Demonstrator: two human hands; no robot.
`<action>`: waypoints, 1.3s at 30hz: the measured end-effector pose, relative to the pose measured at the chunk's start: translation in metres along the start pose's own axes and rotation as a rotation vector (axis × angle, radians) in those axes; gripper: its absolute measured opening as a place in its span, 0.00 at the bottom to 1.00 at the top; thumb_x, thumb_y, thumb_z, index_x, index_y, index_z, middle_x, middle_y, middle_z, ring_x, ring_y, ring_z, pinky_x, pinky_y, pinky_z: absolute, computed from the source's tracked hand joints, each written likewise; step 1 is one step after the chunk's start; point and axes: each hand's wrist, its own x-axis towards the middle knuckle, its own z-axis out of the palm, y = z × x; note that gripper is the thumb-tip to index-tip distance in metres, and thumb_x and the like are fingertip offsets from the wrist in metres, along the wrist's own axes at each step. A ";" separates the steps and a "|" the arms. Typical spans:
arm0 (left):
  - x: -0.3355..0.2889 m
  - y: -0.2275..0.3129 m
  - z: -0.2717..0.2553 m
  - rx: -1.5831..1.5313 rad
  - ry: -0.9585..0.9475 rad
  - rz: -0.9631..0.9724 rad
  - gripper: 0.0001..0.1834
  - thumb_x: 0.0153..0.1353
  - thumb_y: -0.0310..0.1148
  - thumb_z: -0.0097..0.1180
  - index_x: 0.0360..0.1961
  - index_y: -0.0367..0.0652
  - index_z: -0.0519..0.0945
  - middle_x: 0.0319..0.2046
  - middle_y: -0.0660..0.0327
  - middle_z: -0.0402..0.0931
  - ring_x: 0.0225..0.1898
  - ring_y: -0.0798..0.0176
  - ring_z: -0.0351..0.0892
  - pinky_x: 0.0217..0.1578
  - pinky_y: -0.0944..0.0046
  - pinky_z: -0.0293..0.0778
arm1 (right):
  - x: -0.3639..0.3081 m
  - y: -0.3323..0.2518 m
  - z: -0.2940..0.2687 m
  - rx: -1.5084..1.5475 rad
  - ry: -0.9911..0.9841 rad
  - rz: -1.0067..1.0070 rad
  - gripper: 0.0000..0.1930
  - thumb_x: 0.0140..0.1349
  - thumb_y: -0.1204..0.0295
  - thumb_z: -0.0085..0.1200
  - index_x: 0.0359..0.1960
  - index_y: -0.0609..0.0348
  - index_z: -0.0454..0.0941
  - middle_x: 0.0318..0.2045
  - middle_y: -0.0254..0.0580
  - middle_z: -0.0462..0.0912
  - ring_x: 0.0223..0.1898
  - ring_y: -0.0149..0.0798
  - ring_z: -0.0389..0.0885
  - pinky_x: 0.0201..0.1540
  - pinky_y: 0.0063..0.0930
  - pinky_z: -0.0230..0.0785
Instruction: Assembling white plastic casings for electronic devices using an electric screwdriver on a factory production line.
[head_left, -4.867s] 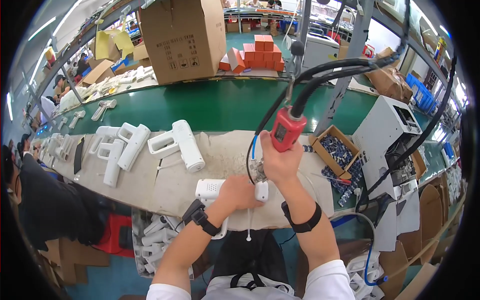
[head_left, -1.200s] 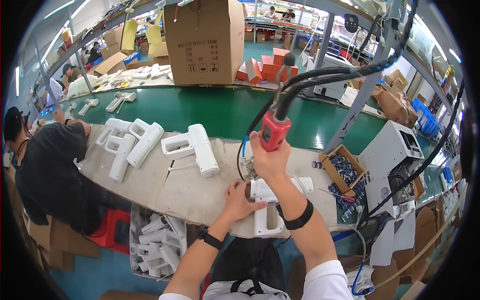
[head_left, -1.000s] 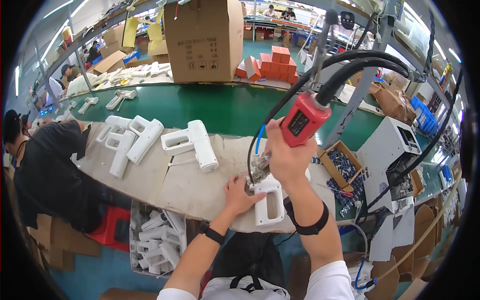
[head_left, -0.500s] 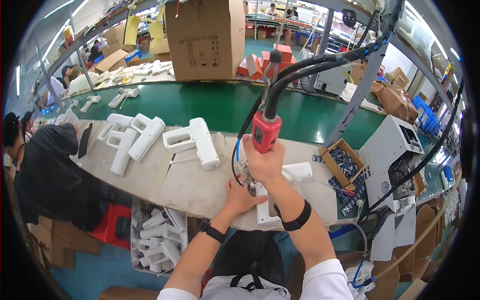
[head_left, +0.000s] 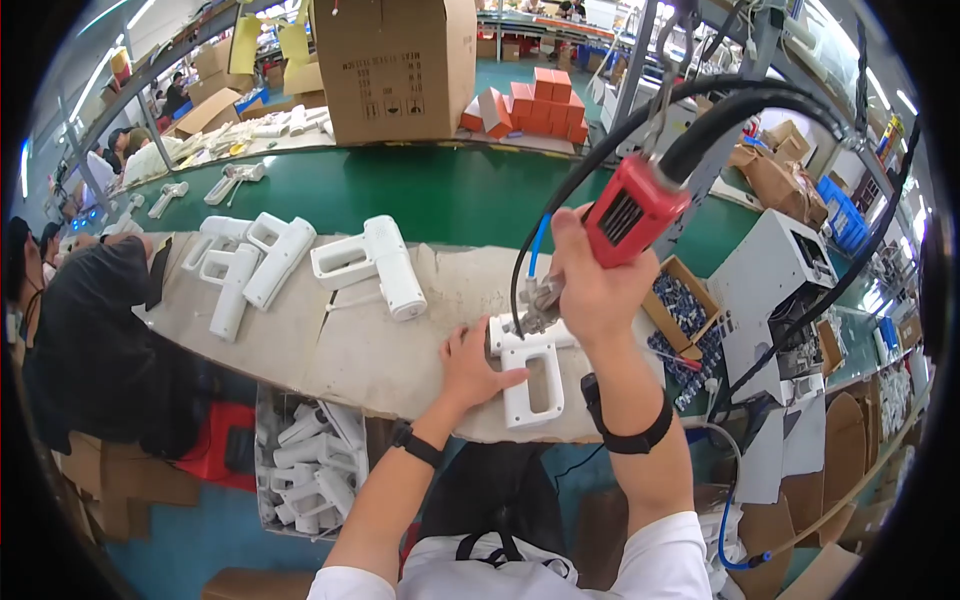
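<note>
In my right hand [head_left: 605, 300] is a red power screwdriver [head_left: 632, 212], hung from a metal hook, with a thick black cable and a thin blue tube. My fingers are wrapped round its body. Its metal nose [head_left: 542, 306] points down at a white gun-shaped plastic housing [head_left: 515, 400] lying at the bench's front edge. Whether the tip touches the housing is hidden. My left hand [head_left: 472, 370] holds the housing at its left side, thumb along the looped handle. More white housings [head_left: 388, 270] lie to the left on the bench.
A cardboard box of small dark parts [head_left: 685, 310] stands at right, with a red-handled screwdriver [head_left: 690, 362] by it. Beyond runs a green conveyor [head_left: 430, 190]. Below left, a bin [head_left: 262, 480] holds several housings. A person in black [head_left: 95, 330] works at far left.
The screwdriver and my right hand have swung right and tilted, uncovering more of the housing's handle. My left hand stays beside the housing. The whole view has shifted slightly.
</note>
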 end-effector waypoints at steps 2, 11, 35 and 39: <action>-0.002 -0.003 -0.001 0.001 -0.003 -0.001 0.61 0.37 0.62 0.68 0.67 0.38 0.57 0.61 0.43 0.62 0.67 0.41 0.50 0.65 0.46 0.40 | 0.000 -0.001 0.002 0.017 0.002 0.025 0.06 0.60 0.74 0.59 0.29 0.62 0.75 0.14 0.30 0.74 0.14 0.22 0.69 0.18 0.16 0.58; -0.001 -0.001 0.000 0.046 0.006 -0.022 0.62 0.36 0.59 0.71 0.68 0.40 0.54 0.59 0.45 0.62 0.64 0.45 0.53 0.65 0.48 0.42 | -0.022 0.038 0.007 0.021 -0.013 0.157 0.08 0.59 0.72 0.60 0.27 0.61 0.75 0.15 0.30 0.74 0.15 0.23 0.70 0.18 0.19 0.60; 0.029 -0.001 0.020 0.011 0.222 -0.031 0.51 0.45 0.52 0.65 0.68 0.47 0.56 0.63 0.46 0.56 0.63 0.43 0.58 0.60 0.37 0.48 | -0.019 0.005 -0.049 -0.075 0.049 0.063 0.05 0.60 0.76 0.57 0.28 0.63 0.75 0.15 0.31 0.74 0.14 0.22 0.70 0.18 0.17 0.60; 0.027 0.007 0.018 0.020 0.248 -0.017 0.50 0.45 0.49 0.67 0.68 0.46 0.57 0.62 0.47 0.57 0.63 0.45 0.58 0.60 0.40 0.50 | -0.027 0.035 -0.046 -0.097 0.088 0.057 0.05 0.60 0.75 0.57 0.27 0.63 0.76 0.15 0.30 0.74 0.16 0.22 0.71 0.19 0.17 0.61</action>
